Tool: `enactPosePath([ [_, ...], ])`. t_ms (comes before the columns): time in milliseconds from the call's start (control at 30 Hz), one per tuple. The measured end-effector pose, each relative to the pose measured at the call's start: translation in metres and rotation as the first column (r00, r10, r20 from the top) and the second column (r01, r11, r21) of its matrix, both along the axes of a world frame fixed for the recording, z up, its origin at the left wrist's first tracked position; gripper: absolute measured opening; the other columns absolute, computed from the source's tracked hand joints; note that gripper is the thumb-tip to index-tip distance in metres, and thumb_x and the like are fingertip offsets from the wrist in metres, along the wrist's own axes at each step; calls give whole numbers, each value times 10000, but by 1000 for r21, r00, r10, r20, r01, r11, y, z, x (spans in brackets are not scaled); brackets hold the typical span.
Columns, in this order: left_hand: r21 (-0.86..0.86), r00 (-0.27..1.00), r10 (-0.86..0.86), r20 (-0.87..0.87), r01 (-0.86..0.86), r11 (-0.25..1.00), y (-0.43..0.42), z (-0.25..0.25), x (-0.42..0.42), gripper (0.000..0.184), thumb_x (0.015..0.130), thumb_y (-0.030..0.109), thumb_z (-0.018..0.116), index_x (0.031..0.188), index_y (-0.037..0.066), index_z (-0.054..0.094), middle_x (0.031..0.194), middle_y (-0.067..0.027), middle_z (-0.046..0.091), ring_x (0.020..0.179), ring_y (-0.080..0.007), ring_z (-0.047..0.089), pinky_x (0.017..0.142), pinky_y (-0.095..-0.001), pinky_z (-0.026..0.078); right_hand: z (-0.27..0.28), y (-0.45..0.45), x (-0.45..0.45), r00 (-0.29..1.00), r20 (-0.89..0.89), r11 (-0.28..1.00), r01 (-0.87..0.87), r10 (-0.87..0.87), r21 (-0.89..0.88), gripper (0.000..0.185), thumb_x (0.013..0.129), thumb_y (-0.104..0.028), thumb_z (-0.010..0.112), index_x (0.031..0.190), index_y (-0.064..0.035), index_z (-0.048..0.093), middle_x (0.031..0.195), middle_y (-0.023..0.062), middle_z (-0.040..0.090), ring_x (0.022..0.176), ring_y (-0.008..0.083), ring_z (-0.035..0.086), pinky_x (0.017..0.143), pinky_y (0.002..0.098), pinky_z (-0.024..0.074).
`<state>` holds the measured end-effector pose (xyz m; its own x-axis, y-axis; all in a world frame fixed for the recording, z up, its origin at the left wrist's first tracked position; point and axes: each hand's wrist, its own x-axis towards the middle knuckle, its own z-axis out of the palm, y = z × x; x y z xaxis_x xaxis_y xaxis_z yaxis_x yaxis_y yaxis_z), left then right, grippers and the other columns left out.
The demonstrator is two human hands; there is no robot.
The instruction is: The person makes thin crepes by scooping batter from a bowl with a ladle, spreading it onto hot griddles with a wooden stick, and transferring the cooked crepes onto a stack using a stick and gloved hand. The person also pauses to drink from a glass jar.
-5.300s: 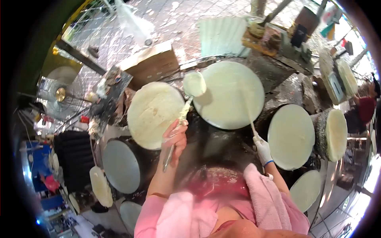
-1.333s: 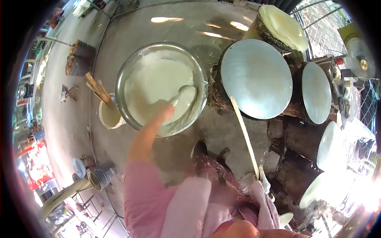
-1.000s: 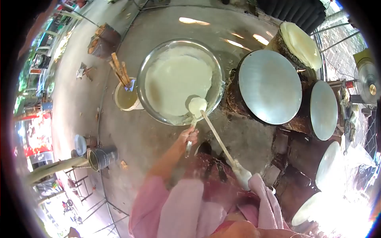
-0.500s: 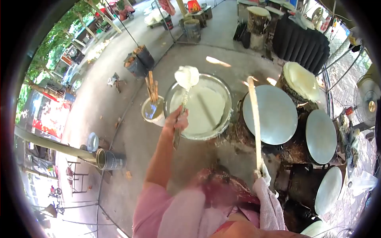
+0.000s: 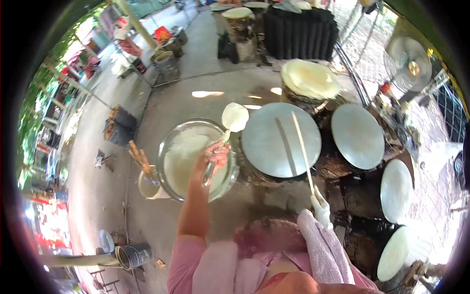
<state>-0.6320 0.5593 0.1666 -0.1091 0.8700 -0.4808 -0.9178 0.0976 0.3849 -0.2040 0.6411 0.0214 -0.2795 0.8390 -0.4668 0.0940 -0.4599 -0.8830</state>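
My left hand is wrapped round the handle of a ladle, whose bowl carries pale batter, raised between the batter basin and the nearest griddle. Below that hand is the metal basin of pale batter. In a white glove, my right hand grips a long thin wooden stick, its tip over the round grey griddle, where a dark shadow line falls. A second bare griddle stands to the right.
A stack of pale flatbreads lies behind the griddles. Two round plates with pale surfaces are at the right. A bucket with wooden sticks stands left of the basin. A fan is at the upper right; a person is far back.
The ladle was in the basin, rose with batter on it and has moved right towards the griddle. The stick swung away from the ladle to over the griddle. The view has turned right.
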Motion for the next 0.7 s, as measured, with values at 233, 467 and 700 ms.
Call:
enactPosePath([
  [233, 111, 981, -92, -172, 112, 987, 151, -87, 98, 293, 1022, 230, 478, 1088, -56, 492, 700, 35, 445, 481, -27, 396, 484, -210, 336, -34, 132, 21, 963, 237, 950, -187, 127, 249, 515, 942, -172, 628, 1426, -87, 470, 1307, -18, 587, 949, 39, 553, 808, 188, 457],
  [467, -53, 747, 128, -653, -213, 976, 253, -175, 198, 246, 957, 279, 601, 944, 38, 555, 724, 17, 499, 518, -88, 451, 493, -254, 393, -19, 192, -5, 526, 816, 782, -603, 242, 157, 578, 967, -427, 493, 1495, -290, 305, 1013, 252, 652, 901, 418, 643, 762, 488, 507],
  [700, -34, -188, -157, -970, -533, 845, 197, -204, 161, 411, 951, 226, 583, 1258, -37, 508, 1033, -241, 640, 923, -394, 639, 796, -414, 506, -54, 190, -30, 888, 367, 941, -329, 277, 85, 512, 937, -380, 590, 1386, -144, 520, 777, 93, 646, 667, 167, 617, 633, 320, 494],
])
